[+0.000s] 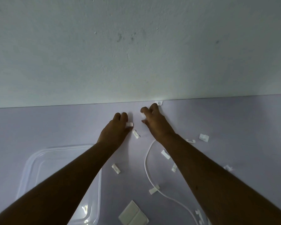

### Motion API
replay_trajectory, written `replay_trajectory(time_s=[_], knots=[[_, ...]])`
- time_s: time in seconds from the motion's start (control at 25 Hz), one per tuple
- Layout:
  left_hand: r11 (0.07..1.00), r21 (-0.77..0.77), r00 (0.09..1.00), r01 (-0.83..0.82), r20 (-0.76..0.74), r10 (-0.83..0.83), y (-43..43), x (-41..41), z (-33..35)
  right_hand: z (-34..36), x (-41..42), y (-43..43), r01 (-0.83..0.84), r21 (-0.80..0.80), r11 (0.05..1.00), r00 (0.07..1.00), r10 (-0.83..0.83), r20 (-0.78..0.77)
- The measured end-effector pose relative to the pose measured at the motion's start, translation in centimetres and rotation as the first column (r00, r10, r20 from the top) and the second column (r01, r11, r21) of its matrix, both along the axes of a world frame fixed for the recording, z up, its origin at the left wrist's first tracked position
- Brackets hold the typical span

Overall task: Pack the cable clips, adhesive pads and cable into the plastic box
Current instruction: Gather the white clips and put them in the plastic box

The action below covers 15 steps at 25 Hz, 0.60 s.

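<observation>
My left hand (116,129) reaches to the far side of the pale table and pinches a small white cable clip (129,124) at its fingertips. My right hand (154,121) is just to its right, fingers curled around another white clip (143,114). One more clip (159,102) lies against the wall just beyond the right hand. Several white clips lie scattered, for example one clip (136,133) between my hands. A white cable (147,168) curves under my right arm. The sheet of adhesive pads (133,215) lies near the front. The clear plastic box (94,192) sits lower left under my left arm.
A pale wall (136,46) rises straight behind the table's far edge (55,106). More clips lie right of my right arm (203,137) and near the lower right corner (199,214).
</observation>
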<state>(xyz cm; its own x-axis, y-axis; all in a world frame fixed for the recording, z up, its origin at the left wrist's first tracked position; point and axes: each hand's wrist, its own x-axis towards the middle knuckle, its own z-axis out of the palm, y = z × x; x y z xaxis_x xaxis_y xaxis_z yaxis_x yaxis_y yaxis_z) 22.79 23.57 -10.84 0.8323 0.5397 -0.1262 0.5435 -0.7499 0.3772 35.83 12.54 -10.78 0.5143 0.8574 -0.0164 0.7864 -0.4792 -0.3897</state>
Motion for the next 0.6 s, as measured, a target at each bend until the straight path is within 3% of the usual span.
replay_trajectory(time_s=[0.12, 0.2, 0.28, 0.32, 0.36, 0.4, 0.44, 0.48, 0.52, 0.6], knots=[[0.993, 0.089, 0.995, 0.081, -0.072, -0.075, -0.3, 0.1, 0.1, -0.2, -0.2, -0.5, -0.033, -0.035, 0.999, 0.999, 0.034, 0.029], [0.989, 0.103, 0.992, 0.106, -0.073, -0.099, -0.3, 0.3, 0.2, -0.1, 0.1, -1.0, 0.031, 0.044, 0.999, 0.994, -0.026, -0.108], [0.998, -0.065, 0.997, 0.002, 0.078, 0.003, -0.4, 0.7, 0.5, 0.3, 0.6, -1.7, 0.257, 0.219, 0.941, 0.936, -0.186, -0.298], [0.951, -0.290, 0.975, -0.106, 0.160, 0.158, -0.4, 1.0, 0.8, 0.5, 0.9, -2.2, 0.444, 0.295, 0.846, 0.815, -0.245, -0.525], [0.791, -0.582, 0.920, -0.190, 0.176, 0.350, -0.5, 1.5, 1.2, 0.9, 1.2, -2.9, 0.653, 0.278, 0.704, 0.569, -0.214, -0.794], [0.541, -0.817, 0.853, -0.198, 0.129, 0.506, -0.8, 2.1, 1.8, 1.6, 1.5, -3.7, 0.810, 0.179, 0.559, 0.255, -0.060, -0.965], [0.310, -0.938, 0.802, -0.157, 0.062, 0.595, -1.1, 2.7, 2.4, 2.2, 1.7, -4.6, 0.889, 0.039, 0.455, -0.020, 0.125, -0.992], [0.146, -0.984, 0.768, -0.097, 0.019, 0.640, -1.4, 3.5, 2.8, 2.4, 2.1, -5.7, 0.915, -0.082, 0.396, -0.196, 0.257, -0.946], [0.030, -0.998, 0.742, -0.048, -0.015, 0.671, -1.7, 4.3, 3.2, 2.7, 2.4, -6.9, 0.918, -0.152, 0.366, -0.277, 0.319, -0.906], [-0.043, -0.997, 0.711, -0.067, -0.078, 0.699, -2.5, 6.1, 3.6, 3.1, 3.0, -9.0, 0.918, -0.156, 0.364, -0.275, 0.303, -0.912]])
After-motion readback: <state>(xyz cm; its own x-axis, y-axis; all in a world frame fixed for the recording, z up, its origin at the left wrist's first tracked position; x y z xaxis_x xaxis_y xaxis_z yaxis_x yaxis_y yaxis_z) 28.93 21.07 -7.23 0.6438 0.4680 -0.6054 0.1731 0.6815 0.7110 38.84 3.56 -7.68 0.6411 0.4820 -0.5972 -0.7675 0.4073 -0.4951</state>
